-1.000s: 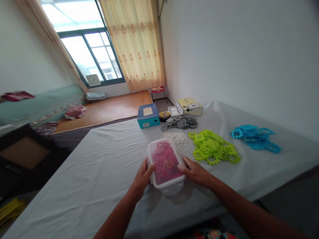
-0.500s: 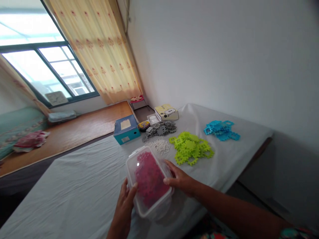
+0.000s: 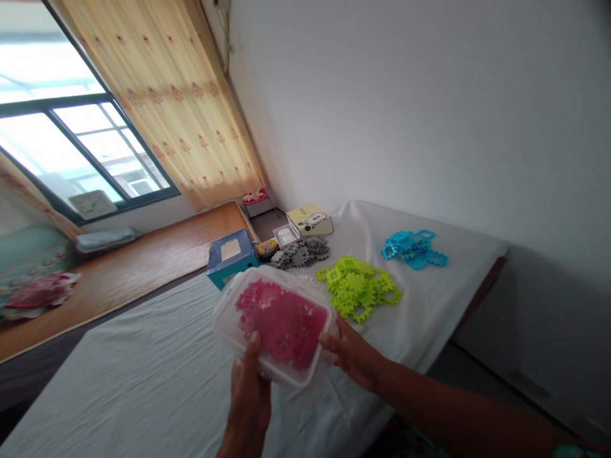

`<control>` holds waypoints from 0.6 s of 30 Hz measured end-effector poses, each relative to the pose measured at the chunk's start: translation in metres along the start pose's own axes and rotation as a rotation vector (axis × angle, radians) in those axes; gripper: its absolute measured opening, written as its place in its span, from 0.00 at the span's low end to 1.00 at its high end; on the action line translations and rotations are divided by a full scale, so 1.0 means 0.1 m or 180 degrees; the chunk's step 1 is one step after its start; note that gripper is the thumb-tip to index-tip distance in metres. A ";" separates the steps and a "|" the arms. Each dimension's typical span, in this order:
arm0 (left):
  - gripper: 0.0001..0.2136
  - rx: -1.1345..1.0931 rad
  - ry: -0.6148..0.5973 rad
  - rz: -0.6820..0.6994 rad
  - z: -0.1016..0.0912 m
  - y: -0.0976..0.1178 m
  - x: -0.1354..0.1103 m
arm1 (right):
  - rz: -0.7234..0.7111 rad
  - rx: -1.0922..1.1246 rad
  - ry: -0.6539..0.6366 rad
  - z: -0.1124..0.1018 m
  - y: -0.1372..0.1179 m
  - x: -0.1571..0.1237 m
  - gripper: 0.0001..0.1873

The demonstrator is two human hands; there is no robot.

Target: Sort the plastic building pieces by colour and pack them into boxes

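- What is done, judging by how things lie: pink pieces [image 3: 281, 318] fill much of a clear plastic container [image 3: 228, 321], and its translucent top looks to be on — whether it is fastened all round, I cannot tell.
- What lies outside it: green pieces [image 3: 356, 286] sit in a loose heap just beyond the right hand [image 3: 353, 353]; blue pieces [image 3: 413, 248] lie farther out, to that hand's right; grey pieces [image 3: 305, 252] are piled straight ahead of both hands, past the container. None of these heaps is in a box.
- White pieces [image 3: 308, 278] show between the grey heap and the container, ahead of the hands and partly hidden by its far edge.
- The container is between the two hands, tilted, above the pale cloth [image 3: 157, 362]; its underside is out of sight, so contact with the cloth cannot be judged.
- Left hand [image 3: 249, 391]: curled around the near side, thumb laid over the top edge — the other fingers are mostly hidden.
- Right hand: clasping the right-hand end, thumb on the rim, fingers behind the wall. Neither hand is spread wide or free.
- Farther off, ahead of the left hand, stands a blue box [image 3: 231, 254], just beside a small tin [image 3: 267, 248].
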State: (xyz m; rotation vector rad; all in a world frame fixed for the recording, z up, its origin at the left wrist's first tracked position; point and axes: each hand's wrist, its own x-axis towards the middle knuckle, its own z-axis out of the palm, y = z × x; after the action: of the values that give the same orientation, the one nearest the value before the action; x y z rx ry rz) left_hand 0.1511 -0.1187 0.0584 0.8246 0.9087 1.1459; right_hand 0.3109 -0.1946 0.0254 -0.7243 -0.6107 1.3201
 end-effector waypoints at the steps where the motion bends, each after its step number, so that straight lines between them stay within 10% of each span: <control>1: 0.31 -0.0023 -0.0059 0.0053 0.11 -0.02 -0.01 | -0.0143 0.0087 0.0058 0.01 -0.02 0.00 0.42; 9: 0.29 0.0305 -0.1002 -0.0187 0.67 -0.11 0.05 | -0.0788 -0.0121 0.0609 -0.47 -0.79 0.34 0.32; 14: 0.28 0.0806 -0.0773 -0.0083 0.35 -0.08 0.22 | -0.1459 -0.0791 0.1275 -1.33 -1.88 0.97 0.23; 18: 0.26 0.1083 -0.0316 -0.0260 -0.14 0.02 0.31 | -0.1298 -0.1555 0.2578 -2.08 -2.58 1.52 0.16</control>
State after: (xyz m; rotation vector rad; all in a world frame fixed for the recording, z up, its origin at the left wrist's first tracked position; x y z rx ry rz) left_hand 0.1428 -0.0868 0.0495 1.0995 1.0601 0.8827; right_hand 0.6554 -0.0947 0.0886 -1.3528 -0.3768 0.4164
